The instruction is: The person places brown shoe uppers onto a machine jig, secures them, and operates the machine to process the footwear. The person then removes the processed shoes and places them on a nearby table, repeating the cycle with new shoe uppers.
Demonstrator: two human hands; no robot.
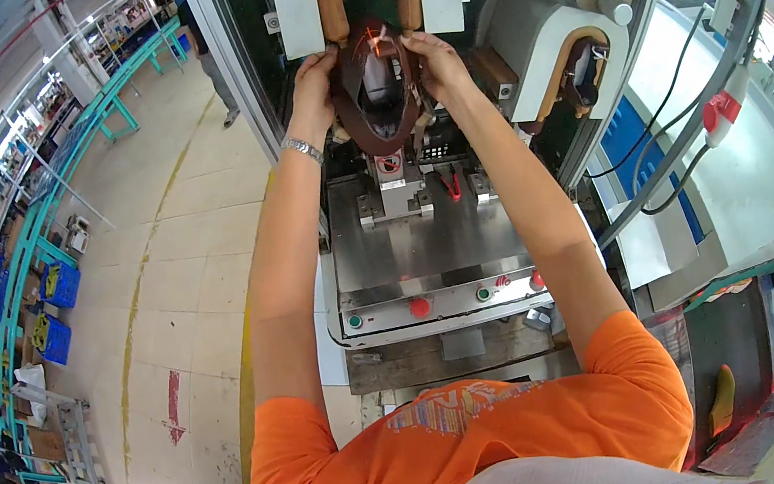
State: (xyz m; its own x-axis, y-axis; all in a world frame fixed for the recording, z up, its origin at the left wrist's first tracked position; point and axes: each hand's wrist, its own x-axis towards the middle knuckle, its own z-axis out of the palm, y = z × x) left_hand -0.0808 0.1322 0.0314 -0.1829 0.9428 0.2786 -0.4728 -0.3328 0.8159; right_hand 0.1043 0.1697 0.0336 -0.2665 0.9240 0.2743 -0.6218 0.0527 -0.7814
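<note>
Gripping brown shoe upper [375, 92] on machine [430, 255]: left hand [314, 86], right hand [438, 62].

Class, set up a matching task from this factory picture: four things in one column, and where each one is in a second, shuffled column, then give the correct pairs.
Things
1. brown shoe upper
2. wristwatch
3. red round button
4. blue crates

Places
A. on the machine's front panel, nearest the person
B. on the floor beside the teal racks
C. held between the left hand and the right hand
D. around the left wrist

Pairs: 1-C, 2-D, 3-A, 4-B
</note>
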